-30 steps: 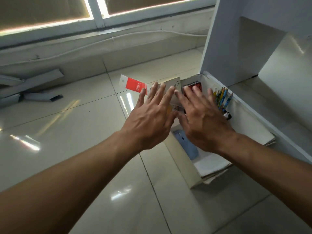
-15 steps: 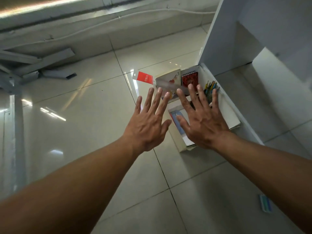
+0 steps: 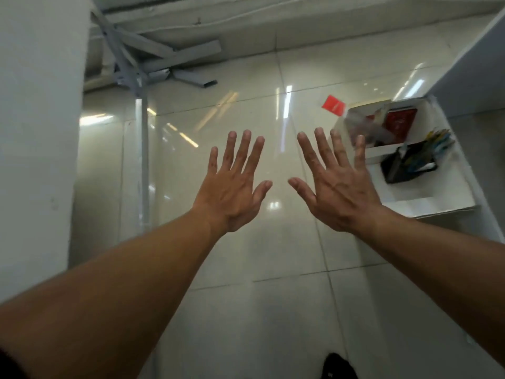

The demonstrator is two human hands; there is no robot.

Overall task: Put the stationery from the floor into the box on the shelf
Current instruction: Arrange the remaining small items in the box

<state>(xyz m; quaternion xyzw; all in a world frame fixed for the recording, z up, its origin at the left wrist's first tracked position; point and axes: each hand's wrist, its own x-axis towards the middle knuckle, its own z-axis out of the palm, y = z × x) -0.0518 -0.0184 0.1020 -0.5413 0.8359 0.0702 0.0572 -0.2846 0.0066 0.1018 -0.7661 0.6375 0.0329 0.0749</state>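
— White cardboard makes the box (image 3: 448, 206), and it sits at the right side of the frame, on the low shelf (image 3: 489, 170). Why is it there?

— So we can drop the stationery in from above. Its top is wide open.

— What do we have in it?

— At the far end a red notebook (image 3: 399, 123) stands up against the wall, so it takes little room. A red and white packet (image 3: 334, 105) pokes out over the far corner. We think it leans there because it is too long to lie flat. Nearer to us, a black holder (image 3: 410, 166) keeps the coloured pens (image 3: 434, 138) together.

— And our hands?

— Our left hand (image 3: 232, 187) is in the middle of the frame, over the bare floor (image 3: 273, 310). Our right hand (image 3: 338, 187) is just beside the box, and one fingertip covers its near-left edge. Both are flat, backs up, with fingers (image 3: 247, 149) spread far apart. They hold nothing.

— Why so open?

— We guess they are free for the next thing to pick up.

— Is any stationery on the floor?

— We see none on the tiles here. The blurry stuff beside the notebook is too smeared to name.
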